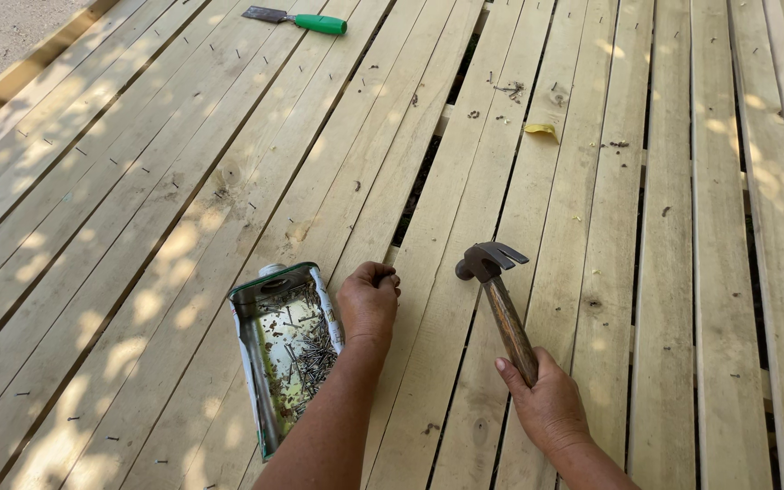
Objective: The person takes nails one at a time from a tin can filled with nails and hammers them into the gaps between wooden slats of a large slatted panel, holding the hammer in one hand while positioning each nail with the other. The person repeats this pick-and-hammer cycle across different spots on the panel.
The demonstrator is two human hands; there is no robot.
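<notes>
One package: cut-open tin, rectangular, green-rimmed, shiny inside, holding nails, lying flat just left of the left hand, touching its wrist.

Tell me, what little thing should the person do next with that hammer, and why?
Probably bring the hammer down in a light tap beside the left hand. That hand is closed low against a plank, as if pinching a nail, though no nail shows. The right hand holds the hammer raised with its head close by, and the cut-open tin of nails lies next to them.
</notes>
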